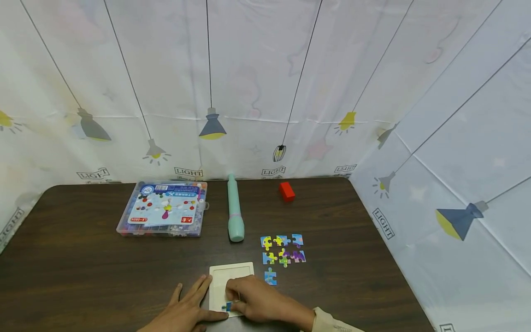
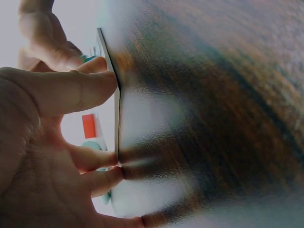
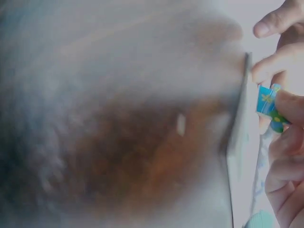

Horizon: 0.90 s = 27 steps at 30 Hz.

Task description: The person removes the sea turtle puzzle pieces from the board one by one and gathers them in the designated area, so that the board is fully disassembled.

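A pale square puzzle tray point(image 1: 231, 266) lies near the front edge of the table. My right hand point(image 1: 259, 299) is over its lower part and pinches a blue and green jigsaw piece point(image 3: 266, 100) between thumb and fingers. In the head view only a bit of this piece shows, at the tray's lower edge. With fingers spread and fairly straight, my left hand point(image 1: 186, 308) touches the tray's left side, its thumb along the near edge. Several loose jigsaw pieces point(image 1: 270, 276) lie to the tray's right, laid out roughly in rows.
Behind the tray are a clear plastic case point(image 1: 163, 210) with a printed sheet, a mint-green wand-shaped object point(image 1: 234, 216) and a red block point(image 1: 286, 191). The dark wooden table point(image 1: 74, 267) meets a curtain printed with lamps point(image 1: 249, 69) at the back and right.
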Available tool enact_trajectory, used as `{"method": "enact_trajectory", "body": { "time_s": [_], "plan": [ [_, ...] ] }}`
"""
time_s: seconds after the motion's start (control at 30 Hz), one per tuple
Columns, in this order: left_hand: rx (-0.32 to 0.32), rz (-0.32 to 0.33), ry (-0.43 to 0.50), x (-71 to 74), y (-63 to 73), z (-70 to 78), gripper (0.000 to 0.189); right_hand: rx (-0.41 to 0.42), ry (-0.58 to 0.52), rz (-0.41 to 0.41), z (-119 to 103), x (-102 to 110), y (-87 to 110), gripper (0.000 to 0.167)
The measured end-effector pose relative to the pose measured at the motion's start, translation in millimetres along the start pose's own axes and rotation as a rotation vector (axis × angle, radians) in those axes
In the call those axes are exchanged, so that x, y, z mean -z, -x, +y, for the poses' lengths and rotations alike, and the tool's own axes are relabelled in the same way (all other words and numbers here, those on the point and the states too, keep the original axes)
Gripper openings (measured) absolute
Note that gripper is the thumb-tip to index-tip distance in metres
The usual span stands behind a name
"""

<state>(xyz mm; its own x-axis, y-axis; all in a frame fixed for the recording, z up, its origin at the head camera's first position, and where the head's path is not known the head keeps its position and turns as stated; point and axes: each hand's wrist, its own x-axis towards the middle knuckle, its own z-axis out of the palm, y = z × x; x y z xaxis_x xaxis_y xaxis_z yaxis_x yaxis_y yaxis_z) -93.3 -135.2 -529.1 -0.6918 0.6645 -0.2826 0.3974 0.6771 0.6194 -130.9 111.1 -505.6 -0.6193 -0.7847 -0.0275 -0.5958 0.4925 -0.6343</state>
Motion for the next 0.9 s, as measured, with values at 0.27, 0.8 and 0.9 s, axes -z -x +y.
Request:
{"method": "enact_trajectory", "body": {
  "time_s": [0.27, 0.8, 0.9],
  "plan": [
    [0.06, -0.036, 0.002, 0.7, -1.9, 2.2, 0.049, -0.08, -0.166, 0.129, 22, 42, 27.9, 0.021],
    [0.024, 0.006, -0.036, 2.5, 4.4, 4.1, 0.053, -0.199, 0.104, 0.208, 73, 60, 67.8, 0.022],
    [0.021, 0.004, -0.044, 1.7, 3.8, 4.3, 0.054, -0.229, 0.204, 0.229, 69, 56, 68.5, 0.021]
  ]
}}
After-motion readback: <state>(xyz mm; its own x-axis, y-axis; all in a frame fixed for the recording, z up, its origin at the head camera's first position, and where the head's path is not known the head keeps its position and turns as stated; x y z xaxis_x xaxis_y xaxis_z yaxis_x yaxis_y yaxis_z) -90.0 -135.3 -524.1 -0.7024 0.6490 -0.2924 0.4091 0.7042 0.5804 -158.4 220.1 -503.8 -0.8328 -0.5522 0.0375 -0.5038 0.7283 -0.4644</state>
